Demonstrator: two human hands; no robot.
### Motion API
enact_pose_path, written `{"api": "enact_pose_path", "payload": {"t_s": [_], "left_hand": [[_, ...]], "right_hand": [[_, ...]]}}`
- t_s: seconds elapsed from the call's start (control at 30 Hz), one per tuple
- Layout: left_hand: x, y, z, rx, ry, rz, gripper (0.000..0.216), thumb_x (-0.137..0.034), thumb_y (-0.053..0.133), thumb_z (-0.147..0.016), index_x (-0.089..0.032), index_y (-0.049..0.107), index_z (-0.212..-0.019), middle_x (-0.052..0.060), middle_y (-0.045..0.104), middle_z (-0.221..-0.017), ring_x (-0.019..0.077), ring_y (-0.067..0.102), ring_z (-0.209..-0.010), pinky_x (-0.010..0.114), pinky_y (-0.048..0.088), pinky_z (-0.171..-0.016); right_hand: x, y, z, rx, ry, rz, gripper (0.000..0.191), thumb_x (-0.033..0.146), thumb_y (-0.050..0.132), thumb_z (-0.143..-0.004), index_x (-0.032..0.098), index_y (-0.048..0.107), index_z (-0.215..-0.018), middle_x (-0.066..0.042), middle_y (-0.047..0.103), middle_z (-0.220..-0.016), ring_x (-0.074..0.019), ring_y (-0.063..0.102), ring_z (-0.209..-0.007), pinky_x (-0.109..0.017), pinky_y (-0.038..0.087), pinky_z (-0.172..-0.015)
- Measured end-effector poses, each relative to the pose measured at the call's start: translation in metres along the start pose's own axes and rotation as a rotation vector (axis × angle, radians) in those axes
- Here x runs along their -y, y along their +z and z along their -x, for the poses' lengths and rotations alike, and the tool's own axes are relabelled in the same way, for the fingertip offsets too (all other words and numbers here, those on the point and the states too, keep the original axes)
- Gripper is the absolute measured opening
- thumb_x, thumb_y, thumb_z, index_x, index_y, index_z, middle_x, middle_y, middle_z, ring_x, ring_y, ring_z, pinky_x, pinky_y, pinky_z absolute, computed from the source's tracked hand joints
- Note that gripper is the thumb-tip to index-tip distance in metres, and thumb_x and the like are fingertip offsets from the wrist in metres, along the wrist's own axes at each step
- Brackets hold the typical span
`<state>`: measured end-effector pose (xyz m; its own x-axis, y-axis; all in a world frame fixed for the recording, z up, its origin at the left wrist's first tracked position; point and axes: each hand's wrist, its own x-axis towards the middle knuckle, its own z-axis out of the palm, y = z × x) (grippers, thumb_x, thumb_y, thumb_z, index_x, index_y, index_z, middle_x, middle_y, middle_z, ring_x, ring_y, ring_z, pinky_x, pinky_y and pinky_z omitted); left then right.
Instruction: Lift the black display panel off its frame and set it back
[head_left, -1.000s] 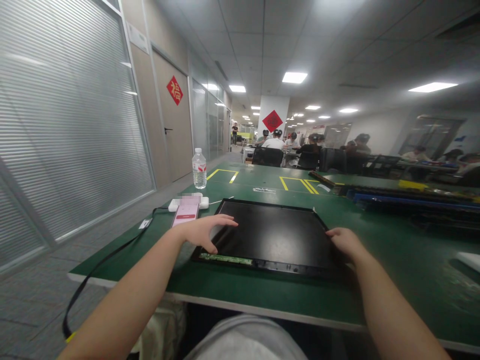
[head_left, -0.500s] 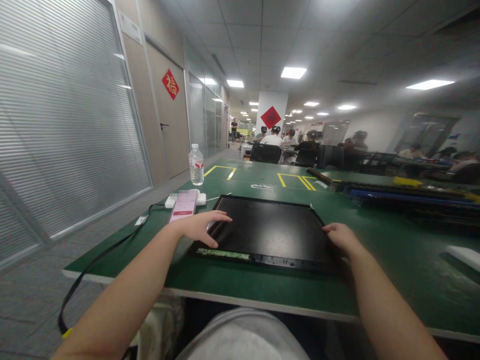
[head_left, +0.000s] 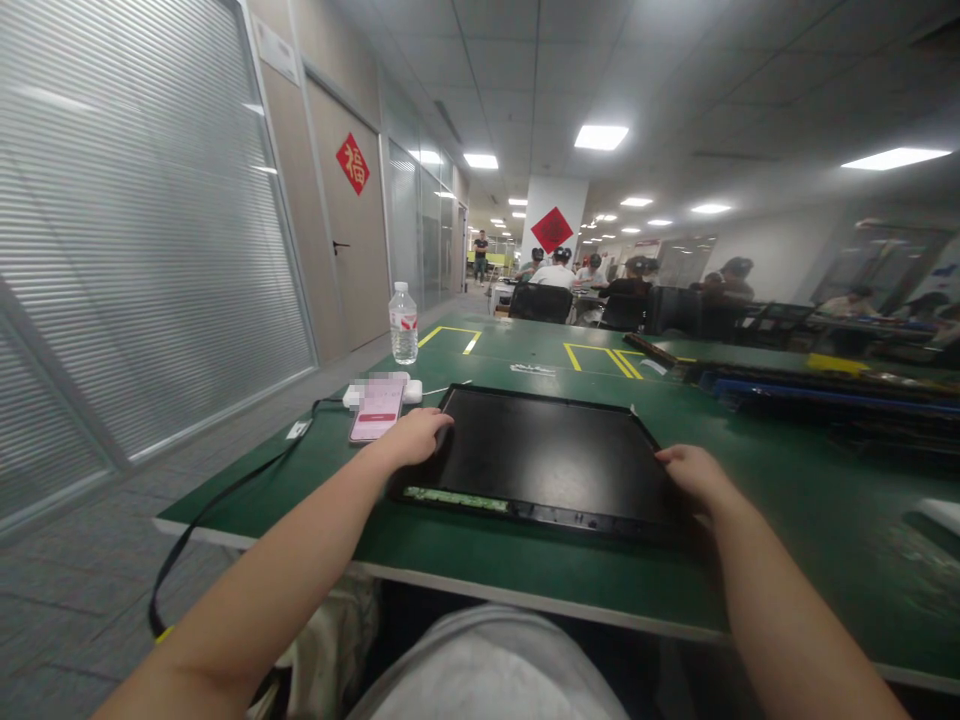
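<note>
In front of me on the green table lies a flat black display panel (head_left: 551, 450) with a dark frame. A green circuit board strip (head_left: 455, 499) runs along the left part of its near edge. My left hand (head_left: 420, 436) is closed on the panel's left edge, thumb on top. At the right edge my right hand (head_left: 696, 474) grips the frame, thumb above and the other fingers mostly hidden beneath. A phone (head_left: 378, 408) with a lit pink screen lies just beyond my left hand, against a white power strip (head_left: 412, 390).
A water bottle (head_left: 403, 325) stands at the table's far left. Long black and blue strips (head_left: 795, 390) are piled at the back right. Yellow tape (head_left: 574, 357) marks the far tabletop. A black cable (head_left: 225, 502) hangs off the left side. Several people sit at tables beyond.
My left hand has gone from spread fingers over the panel's left side to gripping its left edge. My right hand stays on the right edge. The view has shifted slightly.
</note>
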<state>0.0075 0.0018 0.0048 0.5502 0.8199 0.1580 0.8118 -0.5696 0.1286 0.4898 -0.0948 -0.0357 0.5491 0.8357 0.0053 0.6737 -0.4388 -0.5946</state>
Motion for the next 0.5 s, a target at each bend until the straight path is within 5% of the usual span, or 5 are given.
{"api": "enact_pose_path", "payload": {"t_s": [0.5], "left_hand": [[0.0056,-0.0002,-0.0024,-0.004,0.002,0.172,0.050,-0.009,0.055,-0.069,-0.023,0.069,-0.114,0.009,0.068,-0.123,0.0296,0.059,-0.117,0.039,0.042,-0.104]], "right_hand": [[0.0010,0.0005,0.0000,-0.024,-0.022,-0.024,0.022,0.013,0.066,-0.067,0.021,0.077,-0.085,-0.009,0.074,-0.086,-0.0226,0.068,-0.083,-0.028,0.051,-0.076]]}}
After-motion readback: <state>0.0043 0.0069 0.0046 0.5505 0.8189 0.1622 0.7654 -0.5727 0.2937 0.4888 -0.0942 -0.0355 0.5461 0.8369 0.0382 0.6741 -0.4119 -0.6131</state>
